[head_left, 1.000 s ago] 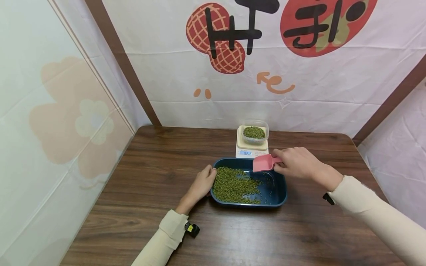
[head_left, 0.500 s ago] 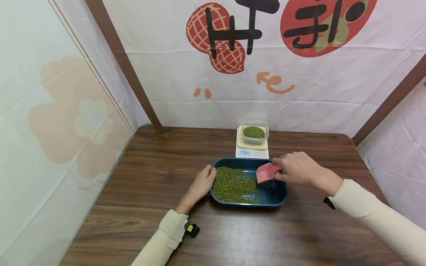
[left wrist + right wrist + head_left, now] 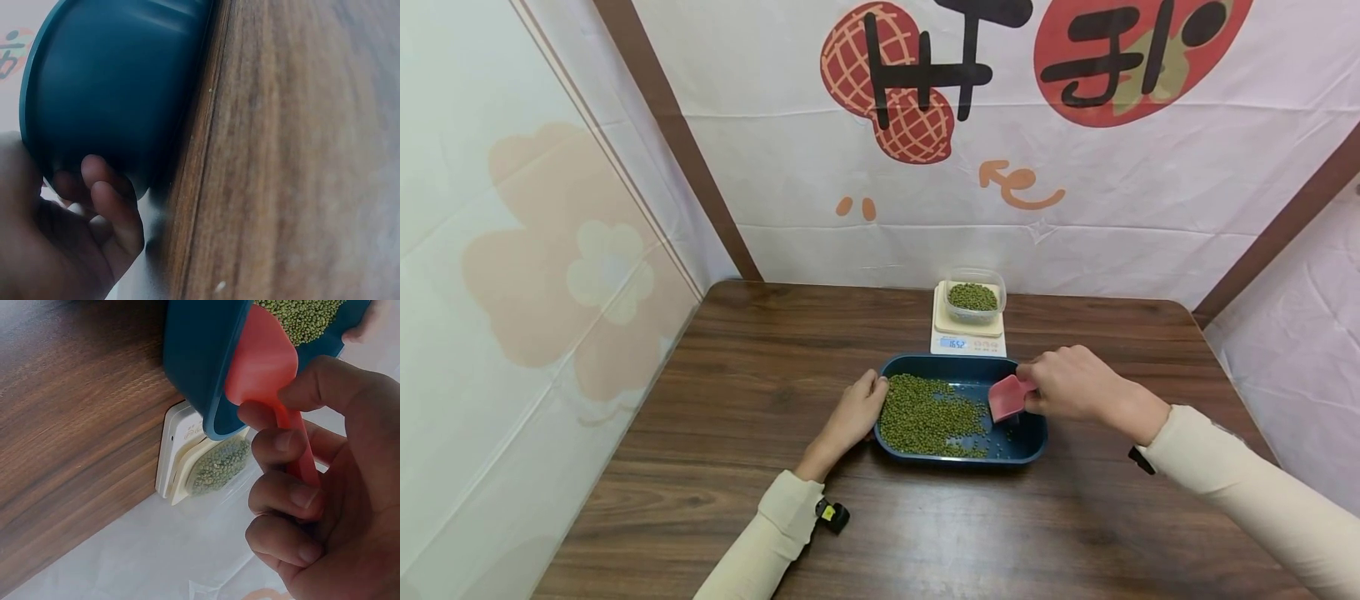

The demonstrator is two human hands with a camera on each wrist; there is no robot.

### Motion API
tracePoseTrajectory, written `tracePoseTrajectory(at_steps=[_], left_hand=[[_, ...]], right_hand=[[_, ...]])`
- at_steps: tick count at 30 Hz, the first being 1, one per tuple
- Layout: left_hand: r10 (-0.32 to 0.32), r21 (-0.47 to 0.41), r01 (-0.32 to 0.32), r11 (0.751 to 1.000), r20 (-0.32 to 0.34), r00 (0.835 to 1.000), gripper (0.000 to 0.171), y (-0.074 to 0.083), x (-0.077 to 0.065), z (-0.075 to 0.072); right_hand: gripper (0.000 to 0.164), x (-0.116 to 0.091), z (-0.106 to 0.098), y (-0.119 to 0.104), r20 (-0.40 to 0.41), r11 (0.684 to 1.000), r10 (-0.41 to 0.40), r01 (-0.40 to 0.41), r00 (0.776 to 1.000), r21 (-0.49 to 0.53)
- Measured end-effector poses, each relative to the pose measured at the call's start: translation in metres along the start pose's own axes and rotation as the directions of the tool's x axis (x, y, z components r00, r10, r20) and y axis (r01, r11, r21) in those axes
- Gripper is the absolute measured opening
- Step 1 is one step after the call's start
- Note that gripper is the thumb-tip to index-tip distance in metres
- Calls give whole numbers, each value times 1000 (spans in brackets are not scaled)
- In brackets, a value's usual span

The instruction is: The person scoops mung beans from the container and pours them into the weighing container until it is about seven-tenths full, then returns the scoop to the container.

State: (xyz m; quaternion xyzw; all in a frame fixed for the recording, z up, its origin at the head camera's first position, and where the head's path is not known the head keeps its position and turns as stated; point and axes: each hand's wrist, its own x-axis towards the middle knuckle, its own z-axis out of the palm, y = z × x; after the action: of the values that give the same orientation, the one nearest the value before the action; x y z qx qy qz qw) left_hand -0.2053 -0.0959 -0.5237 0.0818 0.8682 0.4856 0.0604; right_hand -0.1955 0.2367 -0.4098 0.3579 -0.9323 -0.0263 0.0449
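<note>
My right hand (image 3: pixel 1070 382) grips the handle of a small pink scoop (image 3: pixel 1006 398). In the right wrist view the fingers curl round the handle (image 3: pixel 303 456), with the thumb laid near the scoop's bowl. The scoop sits inside the right part of a dark blue rectangular tub (image 3: pixel 966 459), and no beans show in it. Green mung beans (image 3: pixel 928 421) fill the tub's left side and thin out to the right. At the left end my left hand (image 3: pixel 855 410) holds the tub's rim, thumb at the top and fingers bent against the outer wall (image 3: pixel 112 81).
Behind the tub stands a white kitchen scale (image 3: pixel 945 343) whose display seems to read 165.2. On it is a clear plastic container (image 3: pixel 976 316) with mung beans. The brown wooden table (image 3: pixel 760 375) ends at a printed cloth (image 3: pixel 850 250) at the back.
The scoop in my right hand has moved down from near the tub's back rim and slightly right, into the tub. My left hand has stayed at the left end. The scale's reading looks the same.
</note>
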Motion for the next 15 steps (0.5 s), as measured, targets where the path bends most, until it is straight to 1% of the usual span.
tracePoseTrajectory(at_steps=[8,15], left_hand=[[-2,-8,2,1000,-2,1000,38,0,1,0],[-7,-9,7,1000,-4,1000,37,-1,2,1]], right_hand=[[5,-1,2,-1,4,1000,-4,4,1000,11],[8,-1,8,-3,24,1000,-8,7,1000,30]])
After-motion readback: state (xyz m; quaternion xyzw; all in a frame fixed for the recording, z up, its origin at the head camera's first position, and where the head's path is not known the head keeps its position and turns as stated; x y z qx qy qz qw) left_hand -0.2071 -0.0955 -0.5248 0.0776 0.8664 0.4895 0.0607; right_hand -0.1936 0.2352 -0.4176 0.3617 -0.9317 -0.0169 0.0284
